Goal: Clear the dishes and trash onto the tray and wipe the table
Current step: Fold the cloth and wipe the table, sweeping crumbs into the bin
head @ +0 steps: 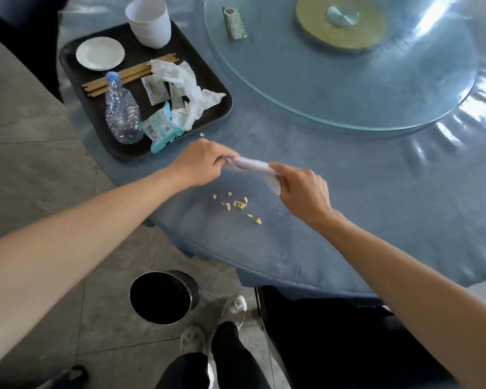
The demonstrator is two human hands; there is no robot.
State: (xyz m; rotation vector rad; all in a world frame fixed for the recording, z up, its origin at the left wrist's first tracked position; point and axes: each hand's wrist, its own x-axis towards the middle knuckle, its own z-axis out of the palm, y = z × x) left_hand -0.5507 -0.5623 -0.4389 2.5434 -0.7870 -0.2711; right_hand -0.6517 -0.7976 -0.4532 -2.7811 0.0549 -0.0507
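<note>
While tissue (253,165) is pinched at both ends, left hand (201,164) and right hand (302,192) fingers clamped on it, mid-frame above crumbs (237,204): should be folded into pad, crumbs swept toward tray (76,66) upper left, not scattered off table (348,206) edge.

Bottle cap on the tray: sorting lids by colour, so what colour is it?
Light blue, on the clear plastic bottle lying on the tray; the cap shows in the head view.
</note>
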